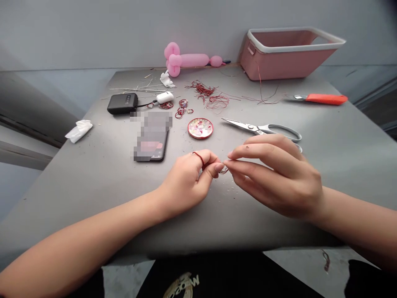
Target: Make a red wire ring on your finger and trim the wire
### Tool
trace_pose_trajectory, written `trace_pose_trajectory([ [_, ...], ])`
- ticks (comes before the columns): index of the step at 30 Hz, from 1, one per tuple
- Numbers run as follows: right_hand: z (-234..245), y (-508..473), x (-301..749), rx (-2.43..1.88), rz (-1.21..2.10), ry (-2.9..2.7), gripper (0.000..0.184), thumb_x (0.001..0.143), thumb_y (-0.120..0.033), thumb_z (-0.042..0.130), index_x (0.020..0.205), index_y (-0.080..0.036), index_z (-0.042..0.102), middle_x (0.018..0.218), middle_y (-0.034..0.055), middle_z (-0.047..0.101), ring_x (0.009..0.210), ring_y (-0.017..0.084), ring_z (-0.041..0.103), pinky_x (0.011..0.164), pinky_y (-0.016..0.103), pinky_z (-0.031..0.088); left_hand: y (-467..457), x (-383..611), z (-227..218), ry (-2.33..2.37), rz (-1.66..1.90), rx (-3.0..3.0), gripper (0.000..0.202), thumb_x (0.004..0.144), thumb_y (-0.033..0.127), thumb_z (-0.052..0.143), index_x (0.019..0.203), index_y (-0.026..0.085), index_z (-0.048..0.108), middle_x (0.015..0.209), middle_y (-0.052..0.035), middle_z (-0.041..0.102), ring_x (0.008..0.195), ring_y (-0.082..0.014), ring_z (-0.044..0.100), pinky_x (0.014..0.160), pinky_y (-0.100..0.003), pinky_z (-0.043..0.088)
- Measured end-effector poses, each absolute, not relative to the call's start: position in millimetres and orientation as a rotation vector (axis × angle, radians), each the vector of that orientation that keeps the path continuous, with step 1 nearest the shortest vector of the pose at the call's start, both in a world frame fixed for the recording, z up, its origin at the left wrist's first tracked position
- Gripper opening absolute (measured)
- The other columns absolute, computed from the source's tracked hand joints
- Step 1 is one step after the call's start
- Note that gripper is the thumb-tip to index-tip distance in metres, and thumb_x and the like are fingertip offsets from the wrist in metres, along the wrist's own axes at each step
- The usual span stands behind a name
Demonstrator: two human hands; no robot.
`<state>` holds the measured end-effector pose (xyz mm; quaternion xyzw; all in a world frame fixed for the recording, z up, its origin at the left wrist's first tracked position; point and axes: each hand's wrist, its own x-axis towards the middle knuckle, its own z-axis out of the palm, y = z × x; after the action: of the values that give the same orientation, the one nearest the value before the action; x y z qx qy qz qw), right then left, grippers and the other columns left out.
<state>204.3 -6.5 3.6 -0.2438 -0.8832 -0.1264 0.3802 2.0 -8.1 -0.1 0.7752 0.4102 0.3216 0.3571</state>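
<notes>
My left hand point(189, 182) is curled, its thumb and forefinger pinched on a tiny red wire piece point(224, 169) just above the grey table point(93, 165). A red wire ring sits on one of its fingers. My right hand point(276, 178) meets it from the right, fingertips pinched on the same small piece. A round dish of coloured beads point(200, 128) lies just beyond the hands. Scissors point(263, 129) lie behind my right hand, blades pointing left.
A phone point(151, 136) lies left of the dish, with a black power bank point(122, 103) and white earbud case point(165, 97) behind it. Red wire rings point(182, 109) and tangled wire point(211, 95), an orange-handled cutter point(322, 99), a pink basket point(288, 51), a pink balloon point(186, 60) and tissues point(79, 130) lie around.
</notes>
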Motion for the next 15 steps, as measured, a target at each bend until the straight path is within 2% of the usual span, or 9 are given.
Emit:
trace_pose_trajectory([
  [5, 6.4, -6.8, 205.7, -0.523, -0.485, -2.312, 0.018, 0.08, -0.01, 0.071, 0.089, -0.026, 0.067, 0.093, 0.0034, 0.074, 0.087, 0.022, 0.066, 0.071, 0.036, 0.058, -7.7, 1.5, -3.0, 1.025, 0.799, 2.009, 0.02, 0.095, 0.021, 0.047, 0.079, 0.017, 0.057, 0.071, 0.0005, 0.063, 0.068, -0.0112, 0.058, 0.068, -0.024, 0.045],
  [9, 6.2, -9.1, 203.9, -0.521, -0.486, -2.322, 0.016, 0.08, -0.009, 0.071, 0.088, -0.022, 0.066, 0.091, 0.0036, 0.074, 0.086, 0.021, 0.067, 0.07, 0.036, 0.056, -8.3, 1.7, -4.1, 1.029, 0.761, 2.054, 0.02, 0.095, 0.02, 0.046, 0.078, 0.016, 0.056, 0.072, 0.0003, 0.062, 0.07, -0.0117, 0.057, 0.07, -0.025, 0.044],
  [15, 2.1, -6.6, 205.4, -0.516, -0.541, -2.392, 0.013, 0.08, -0.012, 0.072, 0.083, -0.023, 0.066, 0.088, 0.003, 0.074, 0.089, 0.023, 0.066, 0.069, 0.037, 0.052, -5.7, 2.6, -6.5, 1.078, 0.585, 2.125, 0.02, 0.096, 0.02, 0.04, 0.077, 0.019, 0.047, 0.074, -0.001, 0.058, 0.07, -0.015, 0.052, 0.069, -0.03, 0.043],
])
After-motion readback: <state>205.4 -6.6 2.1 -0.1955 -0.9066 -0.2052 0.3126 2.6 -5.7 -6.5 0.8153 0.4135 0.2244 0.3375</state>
